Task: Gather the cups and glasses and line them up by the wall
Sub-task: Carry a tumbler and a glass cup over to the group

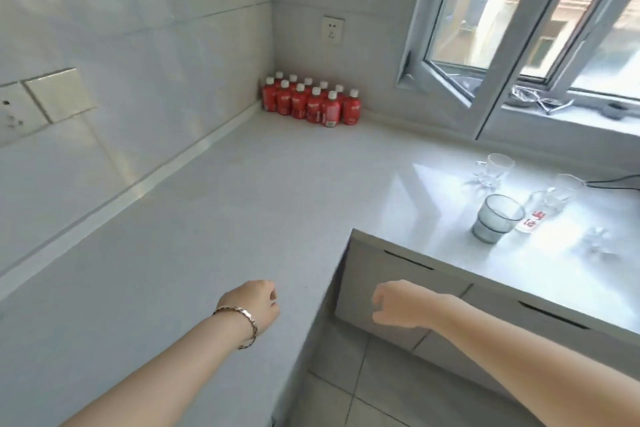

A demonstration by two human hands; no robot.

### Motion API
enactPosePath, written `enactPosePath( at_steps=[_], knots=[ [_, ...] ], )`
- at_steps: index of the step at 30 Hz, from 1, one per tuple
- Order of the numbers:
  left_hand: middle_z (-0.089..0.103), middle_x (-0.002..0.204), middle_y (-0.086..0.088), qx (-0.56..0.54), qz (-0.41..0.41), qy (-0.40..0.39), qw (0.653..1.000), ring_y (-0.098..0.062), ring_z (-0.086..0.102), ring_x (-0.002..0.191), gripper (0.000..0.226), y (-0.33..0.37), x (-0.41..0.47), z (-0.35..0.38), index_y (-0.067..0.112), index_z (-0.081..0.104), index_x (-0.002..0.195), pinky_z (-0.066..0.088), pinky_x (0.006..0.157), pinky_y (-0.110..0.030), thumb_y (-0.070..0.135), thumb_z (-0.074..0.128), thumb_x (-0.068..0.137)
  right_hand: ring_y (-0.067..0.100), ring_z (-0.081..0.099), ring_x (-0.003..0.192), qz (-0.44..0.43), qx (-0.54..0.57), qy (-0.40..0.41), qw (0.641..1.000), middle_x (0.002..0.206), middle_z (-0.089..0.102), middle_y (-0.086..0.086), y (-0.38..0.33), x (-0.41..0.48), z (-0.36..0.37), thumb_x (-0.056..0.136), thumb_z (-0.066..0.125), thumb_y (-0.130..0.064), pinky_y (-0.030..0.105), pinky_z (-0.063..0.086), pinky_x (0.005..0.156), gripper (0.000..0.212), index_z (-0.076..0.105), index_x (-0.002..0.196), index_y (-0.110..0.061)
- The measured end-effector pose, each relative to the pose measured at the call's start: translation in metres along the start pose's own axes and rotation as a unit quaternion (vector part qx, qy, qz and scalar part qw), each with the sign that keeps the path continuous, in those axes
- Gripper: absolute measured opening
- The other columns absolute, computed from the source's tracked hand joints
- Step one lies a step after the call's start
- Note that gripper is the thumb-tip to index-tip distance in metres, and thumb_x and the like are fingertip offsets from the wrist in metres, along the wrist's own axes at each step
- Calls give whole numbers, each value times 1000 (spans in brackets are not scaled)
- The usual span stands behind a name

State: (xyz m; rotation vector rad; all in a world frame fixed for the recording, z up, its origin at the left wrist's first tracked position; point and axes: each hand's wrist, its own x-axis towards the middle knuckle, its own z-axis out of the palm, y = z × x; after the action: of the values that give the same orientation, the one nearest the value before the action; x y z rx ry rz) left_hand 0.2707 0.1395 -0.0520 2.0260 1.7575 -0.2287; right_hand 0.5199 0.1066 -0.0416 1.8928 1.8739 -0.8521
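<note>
Your left hand (254,305): lower centre of the frame, over the pale table (194,225), fingers curled loosely inward, holding nothing; a metal bracelet (242,321) circles the wrist.

Your right hand (398,305): lower centre-right, in front of the grey drawer fronts (398,274), fingers curled under, likewise empty.

Grey-tinted tumbler (497,218): upright, at the right of the frame on the sunlit part of the table.

Clear glass mug (497,168): upright, above the tumbler in the frame, nearer the window wall.

Second clear glass (564,192): right of the tumbler, washed out by glare; it appears upright, though its outline is hard to read.

Small clear bottle with red lettering (535,217): just beside the tumbler on its right; whether they touch you cannot tell.

Further clear glass item (597,241): far right, too blurred to identify.

Red bottles with white caps (311,102): two rows, tucked in the table's far corner, upper centre, well apart from the glasses.

Window (485,10): upper right, one sash swung inward.

Wall socket (332,29): upper centre.
</note>
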Motion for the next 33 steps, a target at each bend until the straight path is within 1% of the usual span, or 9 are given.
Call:
enactPosePath(
  at_steps=[4,6,8,10,14,19,24,28,33],
  knots=[
    [62,119,3,31,29,-23,999,-21,60,109,26,98,51,8,24,57,110,45,85,-26,28,43,89,26,53,89,78,-2,9,997,91,57,9,115,-17,-30,91,45,-21,31,43,77,35,59,117,-2],
    [64,116,3,50,50,-32,997,-21,61,105,21,141,73,10,25,57,103,45,81,-26,28,43,89,30,57,103,114,25,29,993,108,61,15,162,-25,-43,91,44,-15,34,47,86,35,57,121,0],
    [64,113,3,70,76,-32,994,-19,61,99,23,181,95,9,24,58,105,45,80,-26,29,44,88,27,53,119,153,78,52,984,127,58,11,205,-29,-49,92,48,-20,31,45,94,38,54,126,-7],
    [64,114,2,86,103,-28,991,-20,61,99,25,214,117,8,24,58,108,46,82,-27,29,44,88,22,50,122,179,125,69,973,128,58,5,241,-27,-49,90,53,-27,28,42,95,40,51,128,-16],
    [61,125,1,99,155,-45,982,-22,58,113,33,284,167,6,24,54,119,46,94,-30,30,43,88,21,53,119,225,182,84,954,128,59,2,300,-15,-52,90,53,-29,30,42,98,39,52,127,-18],
    [35,147,-2,60,254,-57,964,-21,41,132,71,379,220,2,18,25,142,40,103,-33,41,56,83,19,55,113,287,239,86,924,124,59,0,350,1,-67,90,52,-33,30,43,96,38,53,125,-20],
    [-3,159,0,20,316,-83,945,-19,11,146,116,456,255,14,19,-8,147,26,116,-34,51,71,68,15,54,113,327,268,95,901,120,61,-4,387,18,-87,90,51,-34,28,42,92,35,53,123,-21],
    [9,157,2,28,288,-155,944,-21,31,139,115,477,269,33,21,-3,147,39,107,-36,52,72,66,17,47,126,332,278,111,895,137,49,0,410,36,-103,92,50,-34,28,39,98,48,41,137,-20],
    [24,146,10,-22,267,-124,955,-14,46,127,106,477,272,47,26,9,145,46,99,-31,54,70,63,18,24,142,276,287,228,888,153,22,5,436,76,-131,88,59,-38,30,26,112,80,14,148,-10]
  ],
)
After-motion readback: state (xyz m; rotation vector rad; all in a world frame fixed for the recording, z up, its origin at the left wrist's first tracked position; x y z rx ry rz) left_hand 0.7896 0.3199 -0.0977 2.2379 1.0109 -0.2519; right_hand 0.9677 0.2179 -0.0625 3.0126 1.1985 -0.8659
